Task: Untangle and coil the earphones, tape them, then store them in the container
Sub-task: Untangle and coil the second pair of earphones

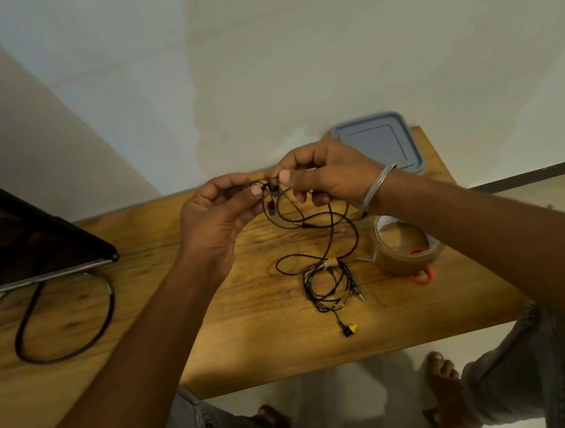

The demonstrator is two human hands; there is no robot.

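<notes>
Above the wooden table (256, 336), my left hand (215, 217) and my right hand (319, 178) each pinch the top end of a dark reddish earphone cable (331, 228) near its earbuds. Its wire hangs in loose loops down to the tabletop. A second black earphone set (329, 284) lies coiled on the table, bound with a strip of brown tape, a yellow-tipped earbud trailing toward the front edge. A roll of brown tape (405, 250) stands to the right of the coil. The grey container (380, 142) sits at the table's far right edge, by the wall.
A dark monitor (19, 240) stands at the left, with a thick black cable (68, 321) looping over the table. Red-handled scissors (422, 275) lie partly under the tape roll. My knees and bare feet show below the front edge.
</notes>
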